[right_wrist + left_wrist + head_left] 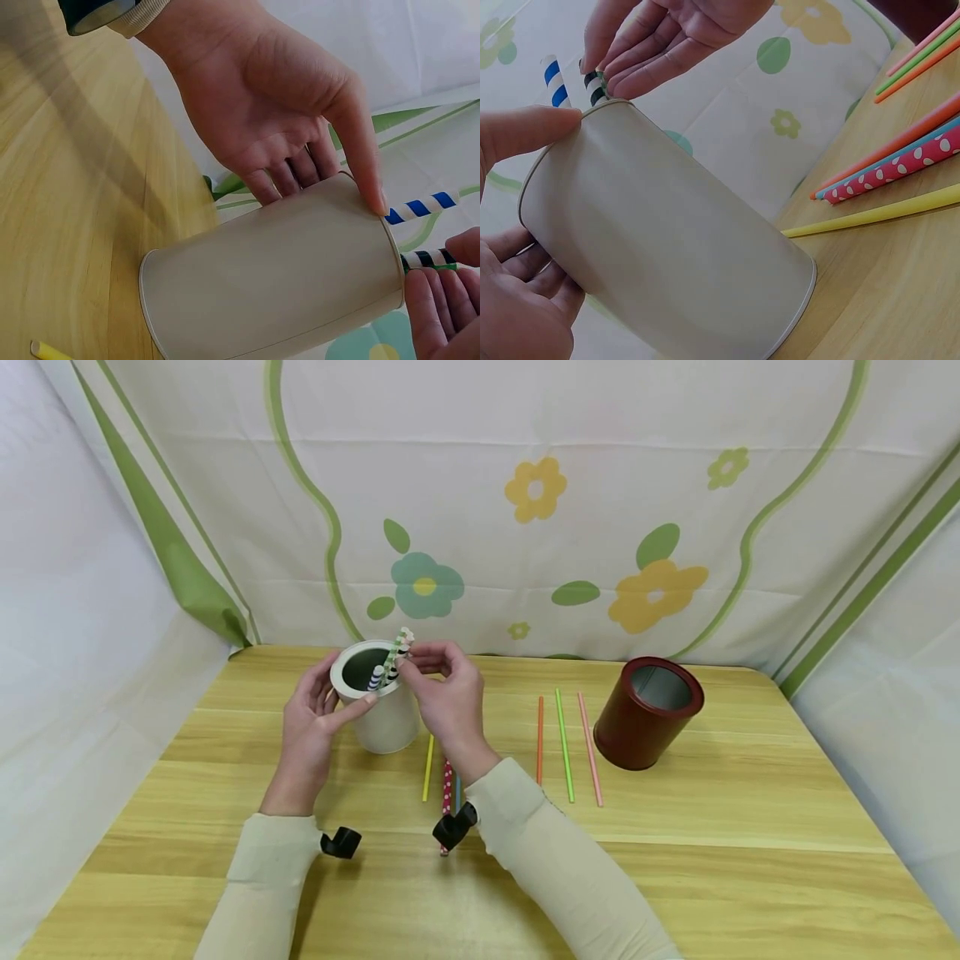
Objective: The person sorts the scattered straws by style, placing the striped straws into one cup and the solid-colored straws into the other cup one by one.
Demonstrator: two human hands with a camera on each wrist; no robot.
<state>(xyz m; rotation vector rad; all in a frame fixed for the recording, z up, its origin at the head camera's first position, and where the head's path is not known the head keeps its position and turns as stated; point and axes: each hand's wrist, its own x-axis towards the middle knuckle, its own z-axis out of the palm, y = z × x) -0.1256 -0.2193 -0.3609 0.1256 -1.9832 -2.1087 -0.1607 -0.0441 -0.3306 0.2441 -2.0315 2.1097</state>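
Observation:
A white can (386, 727) stands on the wooden table, its top open. My left hand (311, 735) holds its left side, thumb over the near rim and fingers around the wall. Inside leans a blue-and-white striped paper straw (424, 208), close to the left thumb. At the can's mouth my right hand (457, 706) pinches a black-and-white striped straw (596, 88) together with a green-striped one (391, 658). Their lower ends are hidden inside the can.
Right of the can lie a yellow straw (428, 768), a pink polka-dot straw (447, 789) and a blue one (458, 793). Farther right are orange (540, 739), green (564, 743) and pink straws (589, 747). A dark red can (637, 727) stands beyond them.

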